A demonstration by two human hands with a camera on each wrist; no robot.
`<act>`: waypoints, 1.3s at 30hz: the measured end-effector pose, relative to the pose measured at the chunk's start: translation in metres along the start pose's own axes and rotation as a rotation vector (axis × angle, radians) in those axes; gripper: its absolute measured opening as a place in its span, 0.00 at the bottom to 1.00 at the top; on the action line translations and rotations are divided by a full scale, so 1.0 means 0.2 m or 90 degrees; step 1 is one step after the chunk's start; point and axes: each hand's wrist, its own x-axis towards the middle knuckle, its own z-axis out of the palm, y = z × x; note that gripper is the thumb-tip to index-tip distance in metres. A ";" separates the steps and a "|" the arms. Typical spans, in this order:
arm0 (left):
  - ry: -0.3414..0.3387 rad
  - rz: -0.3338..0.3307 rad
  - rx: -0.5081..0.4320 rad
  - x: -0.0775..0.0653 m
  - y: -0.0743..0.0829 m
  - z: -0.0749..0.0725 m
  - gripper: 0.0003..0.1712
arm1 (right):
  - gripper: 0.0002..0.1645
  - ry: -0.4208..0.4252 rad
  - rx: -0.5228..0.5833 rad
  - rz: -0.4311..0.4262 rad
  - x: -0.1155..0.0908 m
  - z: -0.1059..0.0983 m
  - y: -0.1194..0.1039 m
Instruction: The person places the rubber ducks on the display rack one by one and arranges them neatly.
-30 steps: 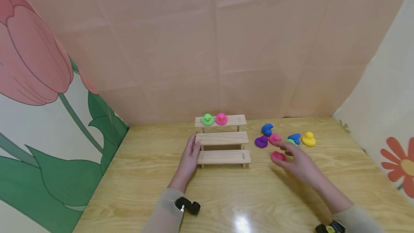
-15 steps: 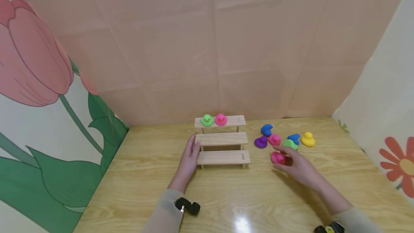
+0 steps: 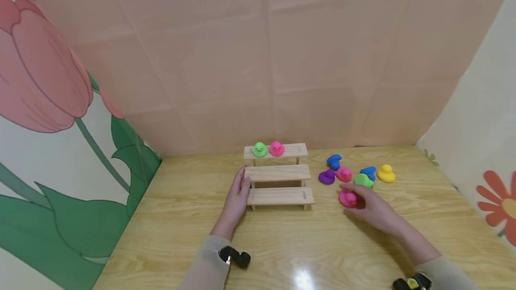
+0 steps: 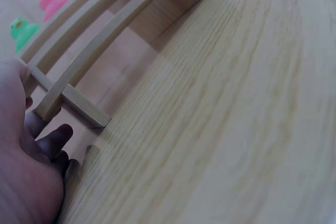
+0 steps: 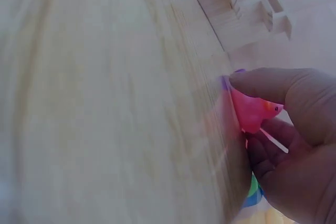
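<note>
A three-tier wooden stand (image 3: 278, 172) sits mid-table, a green rubber duck (image 3: 260, 149) and a pink rubber duck (image 3: 276, 148) side by side on its top tier. My left hand (image 3: 236, 195) holds the stand's left end; in the left wrist view, the thumb lies near the steps and curled fingers reach under the side. To the right of the stand, my right hand (image 3: 372, 207) pinches another pink duck (image 3: 347, 198) low at the table. The right wrist view shows this pink duck (image 5: 252, 109) between thumb and fingers, its underside partly hidden.
Beyond the right hand lie a purple duck (image 3: 327, 176), a pink duck (image 3: 344, 174), a green duck (image 3: 363, 180), blue ducks (image 3: 333, 161) and a yellow duck (image 3: 385, 173). A pinkish sheet (image 3: 274, 57) hangs behind the table (image 3: 282, 240).
My right hand has come down around the near pink duck, and its thumb and fingers have closed on it. The left hand has stayed at the stand.
</note>
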 end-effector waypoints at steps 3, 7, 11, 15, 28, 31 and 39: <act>0.002 -0.001 0.001 0.00 0.01 0.00 0.38 | 0.42 -0.003 -0.007 -0.019 0.00 -0.01 0.02; 0.004 0.002 0.005 0.00 0.01 0.00 0.38 | 0.42 -0.003 -0.022 -0.024 -0.02 -0.02 0.04; 0.005 0.002 0.003 0.00 0.00 0.01 0.39 | 0.41 -0.014 -0.019 -0.015 -0.04 -0.03 0.04; 0.004 0.002 0.004 -0.01 0.00 0.00 0.40 | 0.40 -0.028 -0.014 0.005 -0.04 -0.03 0.04; -0.002 0.004 0.000 0.00 0.00 0.01 0.40 | 0.35 -0.023 0.005 0.039 -0.04 -0.03 0.04; 0.001 0.005 0.002 0.00 0.00 0.01 0.40 | 0.36 -0.020 0.004 0.048 -0.04 -0.02 0.04; -0.003 0.006 0.004 0.00 0.00 0.00 0.40 | 0.36 -0.023 0.000 0.071 -0.04 -0.02 0.02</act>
